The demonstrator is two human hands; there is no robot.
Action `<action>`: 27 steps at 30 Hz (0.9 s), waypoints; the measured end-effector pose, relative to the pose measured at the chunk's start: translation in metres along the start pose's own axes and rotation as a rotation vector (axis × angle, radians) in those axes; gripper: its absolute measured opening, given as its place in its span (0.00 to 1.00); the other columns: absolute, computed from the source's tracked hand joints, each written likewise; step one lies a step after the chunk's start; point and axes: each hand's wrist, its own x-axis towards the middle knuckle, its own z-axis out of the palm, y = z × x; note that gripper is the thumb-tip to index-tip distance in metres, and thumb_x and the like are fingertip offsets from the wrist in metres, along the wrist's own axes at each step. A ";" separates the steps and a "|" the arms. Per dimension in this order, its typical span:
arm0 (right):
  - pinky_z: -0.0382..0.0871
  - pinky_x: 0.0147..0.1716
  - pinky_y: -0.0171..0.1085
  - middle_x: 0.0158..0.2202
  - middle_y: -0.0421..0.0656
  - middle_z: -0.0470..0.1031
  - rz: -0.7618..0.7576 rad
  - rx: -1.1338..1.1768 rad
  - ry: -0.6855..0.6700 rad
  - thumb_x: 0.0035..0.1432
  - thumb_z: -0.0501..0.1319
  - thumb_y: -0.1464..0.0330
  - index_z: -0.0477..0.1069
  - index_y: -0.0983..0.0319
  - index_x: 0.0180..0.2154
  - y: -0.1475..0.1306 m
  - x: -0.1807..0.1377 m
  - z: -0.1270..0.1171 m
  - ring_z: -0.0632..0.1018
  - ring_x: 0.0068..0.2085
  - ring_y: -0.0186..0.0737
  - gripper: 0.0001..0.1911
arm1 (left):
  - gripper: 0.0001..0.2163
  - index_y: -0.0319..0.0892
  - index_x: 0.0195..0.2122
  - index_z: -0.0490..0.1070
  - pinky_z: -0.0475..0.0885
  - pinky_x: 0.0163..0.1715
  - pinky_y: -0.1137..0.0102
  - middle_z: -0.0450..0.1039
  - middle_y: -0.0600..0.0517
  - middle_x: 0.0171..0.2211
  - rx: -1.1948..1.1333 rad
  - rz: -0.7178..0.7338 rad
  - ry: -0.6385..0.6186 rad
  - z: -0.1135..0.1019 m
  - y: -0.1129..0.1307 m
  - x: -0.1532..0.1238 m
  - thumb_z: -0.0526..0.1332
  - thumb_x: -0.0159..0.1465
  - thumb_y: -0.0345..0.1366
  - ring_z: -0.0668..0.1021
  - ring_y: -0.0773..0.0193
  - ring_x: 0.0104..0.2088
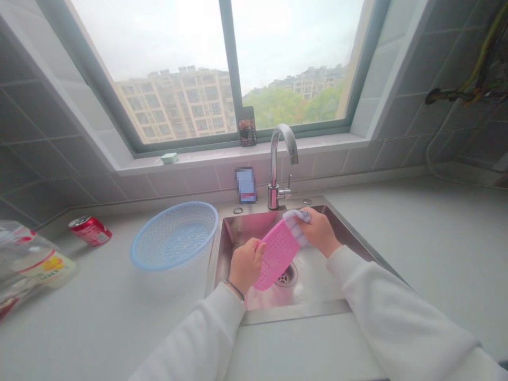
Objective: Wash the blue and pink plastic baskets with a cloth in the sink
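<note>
- Over the steel sink (238, 228), above the drain (286, 275), a pink perforated tray (275, 254) is held tilted, its lower end toward the person and its upper end toward the faucet (279, 159).
- The left grip (246, 264), a bare hand with a thin band at the wrist, is closed on the tray's lower left edge, thumb on top of the rim.
- The right grip (319, 233) is closed around a striped cloth (296, 219) and presses it against the tray's upper end, so the tray spans between the two grips and touches both.
- How far the fingers wrap under the tray cannot be seen from this view.
- Counted: one pink tray, one cloth, two hands in white sleeves, one faucet, one drain.
- On the tabletop (99, 317) just left of the sink stands one blue mesh basket (174, 235), upright, its rim close to the sink's edge and apart from the left grip.
- Farther left, one red can (90, 230) lies on its side near the wall tiles.
- At the far left edge lies one clear plastic bag (27, 262) with printed packaging inside it.
- One dark phone (247, 126) leans against the window frame on the sill, and one small green object (169, 157) rests on the sill to its left.
</note>
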 end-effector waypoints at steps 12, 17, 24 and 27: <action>0.68 0.30 0.37 0.29 0.43 0.79 -0.148 0.083 -0.092 0.61 0.55 0.55 0.73 0.60 0.34 -0.017 -0.020 0.005 0.78 0.30 0.42 0.17 | 0.15 0.43 0.35 0.73 0.61 0.30 0.69 0.78 0.50 0.30 -0.037 -0.042 -0.020 0.003 0.005 0.003 0.51 0.71 0.42 0.78 0.59 0.31; 0.67 0.30 0.38 0.28 0.43 0.79 0.009 -0.019 -0.030 0.60 0.54 0.51 0.73 0.59 0.34 0.009 -0.002 -0.005 0.79 0.31 0.45 0.19 | 0.14 0.43 0.36 0.74 0.61 0.30 0.69 0.79 0.49 0.30 -0.075 -0.041 -0.039 0.004 0.007 0.001 0.51 0.71 0.42 0.78 0.59 0.31; 0.68 0.28 0.37 0.27 0.42 0.78 -0.046 0.042 -0.077 0.60 0.56 0.52 0.73 0.60 0.34 -0.009 -0.018 -0.008 0.77 0.27 0.43 0.18 | 0.14 0.44 0.35 0.74 0.61 0.29 0.70 0.78 0.49 0.29 -0.022 -0.040 -0.021 0.004 0.005 0.001 0.52 0.71 0.41 0.78 0.59 0.30; 0.69 0.30 0.37 0.29 0.43 0.80 -0.177 0.141 -0.189 0.60 0.57 0.55 0.74 0.60 0.35 -0.026 -0.032 -0.003 0.78 0.29 0.42 0.16 | 0.13 0.43 0.34 0.74 0.61 0.29 0.69 0.77 0.49 0.28 -0.017 -0.040 -0.020 0.005 0.005 0.002 0.53 0.70 0.40 0.78 0.59 0.30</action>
